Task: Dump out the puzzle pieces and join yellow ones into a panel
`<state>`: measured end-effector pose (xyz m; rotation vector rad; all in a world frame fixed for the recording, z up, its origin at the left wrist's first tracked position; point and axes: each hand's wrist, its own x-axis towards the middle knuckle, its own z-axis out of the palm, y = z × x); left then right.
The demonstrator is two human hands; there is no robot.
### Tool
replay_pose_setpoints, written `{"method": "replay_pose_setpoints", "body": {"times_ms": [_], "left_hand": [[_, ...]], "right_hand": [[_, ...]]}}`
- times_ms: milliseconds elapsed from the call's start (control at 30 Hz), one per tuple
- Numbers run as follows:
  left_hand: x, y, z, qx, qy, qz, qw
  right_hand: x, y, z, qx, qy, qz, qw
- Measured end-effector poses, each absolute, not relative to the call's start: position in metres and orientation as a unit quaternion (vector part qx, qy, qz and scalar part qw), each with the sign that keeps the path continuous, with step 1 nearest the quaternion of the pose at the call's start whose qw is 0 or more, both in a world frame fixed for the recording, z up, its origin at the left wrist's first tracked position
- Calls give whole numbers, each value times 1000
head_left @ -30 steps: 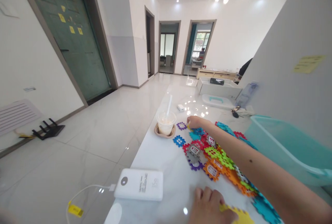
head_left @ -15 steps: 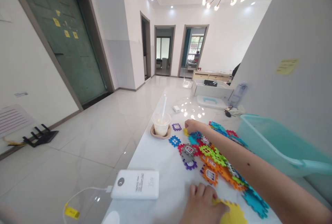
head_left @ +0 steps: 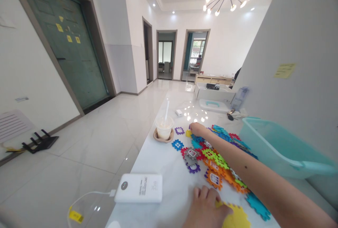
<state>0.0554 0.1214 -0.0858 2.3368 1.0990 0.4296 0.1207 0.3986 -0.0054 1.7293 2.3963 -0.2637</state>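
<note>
My left hand (head_left: 207, 205) is at the bottom of the view, fingers curled on the table and thumb on a yellow toothed building tile (head_left: 237, 215). Across the pile reaches my right hand (head_left: 198, 129), its fingers pressed together and pointing down at the far left edge. What its fingertips hold, if anything, is hidden; a small yellow piece (head_left: 188, 133) lies just beside them. Under and around my right forearm spread several interlocking tiles, among them an orange window tile (head_left: 213, 178), a lime green one (head_left: 209, 154) and a teal one (head_left: 257, 205). A blue window tile (head_left: 177, 145) lies apart.
A drink cup with a straw (head_left: 164, 129) stands in a cardboard holder near the table's left edge. Closer to me lies a white power bank (head_left: 138, 188) with a cable. On the right is an aqua bin (head_left: 277, 150); a lidded box (head_left: 213, 105) sits at the far end.
The camera view has shifted slightly. My right hand has barely moved at the far side of the pile, and my left hand stays on the yellow tile.
</note>
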Motion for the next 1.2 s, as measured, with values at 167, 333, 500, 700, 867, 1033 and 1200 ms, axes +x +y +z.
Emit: {"method": "replay_pose_setpoints", "body": {"times_ms": [167, 333, 500, 700, 867, 1033, 1200], "left_hand": [[52, 122, -77, 862, 404, 138, 273], [46, 119, -60, 854, 397, 143, 304], [38, 110, -36, 836, 412, 198, 304], [34, 112, -30, 839, 441, 224, 228], [32, 119, -34, 837, 467, 225, 174], [28, 118, -31, 851, 450, 214, 166], [26, 118, -27, 860, 444, 185, 173]], "right_hand": [[129, 404, -9, 602, 793, -94, 21], [144, 403, -1, 622, 771, -69, -117], [169, 384, 26, 596, 757, -13, -267], [223, 284, 33, 517, 781, 18, -351], [269, 170, 1, 407, 836, 40, -366], [284, 99, -19, 327, 907, -21, -264], [271, 85, -19, 322, 916, -165, -176]]}}
